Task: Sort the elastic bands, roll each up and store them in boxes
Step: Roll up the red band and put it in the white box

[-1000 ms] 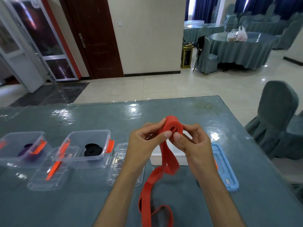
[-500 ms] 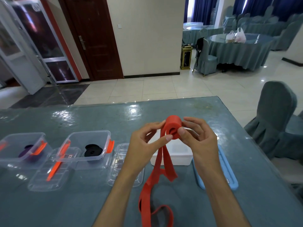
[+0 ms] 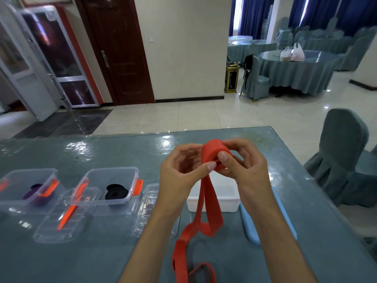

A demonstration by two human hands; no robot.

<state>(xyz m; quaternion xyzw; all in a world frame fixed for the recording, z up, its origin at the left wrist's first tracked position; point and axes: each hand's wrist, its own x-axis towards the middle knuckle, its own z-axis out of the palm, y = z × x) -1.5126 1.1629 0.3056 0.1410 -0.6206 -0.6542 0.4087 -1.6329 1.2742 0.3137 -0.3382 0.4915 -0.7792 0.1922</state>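
A red elastic band is partly wound into a thick roll held above the table between both hands. My left hand pinches the roll's near side with thumb and fingers. My right hand grips it from the right, thumb pressed on its front. The unrolled tail hangs down and loops on the tablecloth by the near edge. A clear box holds a rolled black band. Another clear box at the left holds a rolled purple band. A white box stands under my hands.
Two clear lids lie in front of the clear boxes. A blue lid lies right of the white box. A covered chair stands by the table's right edge. The grey-green tablecloth stretches to the far edge.
The roll has grown thicker and turned as both hands wound more band onto it. The hanging tail has been drawn up and is shorter.
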